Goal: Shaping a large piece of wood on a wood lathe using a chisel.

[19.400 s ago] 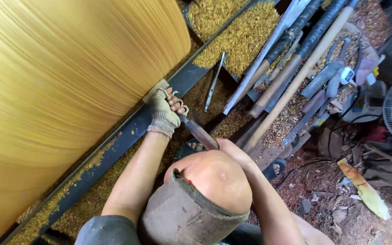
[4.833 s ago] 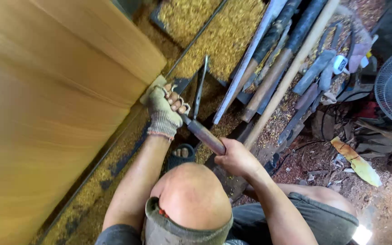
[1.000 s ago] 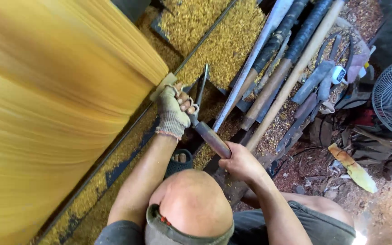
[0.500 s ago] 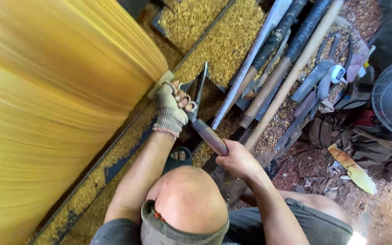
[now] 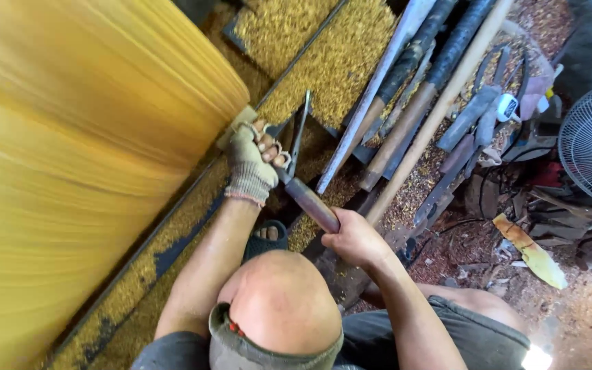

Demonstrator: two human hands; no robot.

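The left hand [image 5: 251, 164] and right hand [image 5: 354, 236] grip a chisel [image 5: 310, 202] against spinning wood [image 5: 90, 151]; chips [image 5: 323, 55] piled, turning unfinished.

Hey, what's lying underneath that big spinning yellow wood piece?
Below the yellow workpiece runs a dark metal rail covered in yellow shavings. The gloved left hand steadies the tool there. Anything farther under the wood is hidden.

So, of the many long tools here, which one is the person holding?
The short chisel with the brown wooden handle, held by the gloved left hand and bare right hand. The other long tools lie untouched to its right.
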